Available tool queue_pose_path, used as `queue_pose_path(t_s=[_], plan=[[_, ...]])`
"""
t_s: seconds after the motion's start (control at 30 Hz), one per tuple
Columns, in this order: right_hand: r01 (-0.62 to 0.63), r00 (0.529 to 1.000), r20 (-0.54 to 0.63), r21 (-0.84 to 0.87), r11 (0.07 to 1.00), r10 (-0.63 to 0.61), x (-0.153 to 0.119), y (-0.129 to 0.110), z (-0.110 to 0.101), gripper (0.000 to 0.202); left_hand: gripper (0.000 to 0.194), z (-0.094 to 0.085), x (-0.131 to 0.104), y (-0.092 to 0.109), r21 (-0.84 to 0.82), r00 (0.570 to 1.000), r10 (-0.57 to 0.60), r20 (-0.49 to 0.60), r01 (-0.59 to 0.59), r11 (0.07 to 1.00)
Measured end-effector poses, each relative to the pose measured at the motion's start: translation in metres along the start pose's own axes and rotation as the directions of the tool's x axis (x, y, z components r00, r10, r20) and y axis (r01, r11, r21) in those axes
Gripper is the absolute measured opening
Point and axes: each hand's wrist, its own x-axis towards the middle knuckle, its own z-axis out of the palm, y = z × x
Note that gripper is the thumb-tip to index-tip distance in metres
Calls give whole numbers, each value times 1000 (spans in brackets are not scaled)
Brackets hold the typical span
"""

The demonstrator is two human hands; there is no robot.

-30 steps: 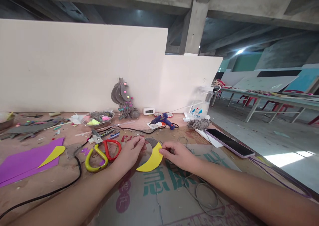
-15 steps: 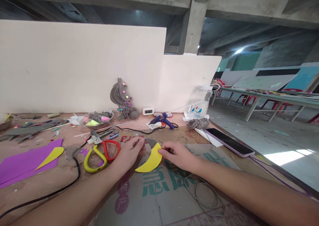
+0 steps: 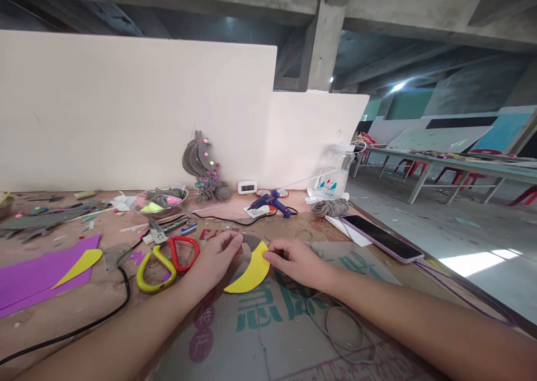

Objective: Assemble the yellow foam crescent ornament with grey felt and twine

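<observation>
A yellow crescent cutout (image 3: 250, 276) sits at the lower centre of the frame, overlapping a grey ribbed piece (image 3: 253, 241). The right hand (image 3: 297, 260) pinches the crescent's right edge between thumb and fingers. The left hand (image 3: 217, 257) has curled fingers beside the grey piece's left end; whether they grip it, I cannot tell. Scissors (image 3: 159, 235) lie left of centre, a blue glue gun (image 3: 273, 201) mid-frame, a smartphone (image 3: 381, 238) at centre right.
</observation>
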Motion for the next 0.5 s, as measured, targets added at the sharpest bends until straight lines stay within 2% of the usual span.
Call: queue_pose_path(t_s=[0.5], plan=[[12, 1000, -5, 4, 1000, -12, 1, 4, 2, 27, 34, 1, 0, -1, 14, 1000, -5, 9, 4, 1000]])
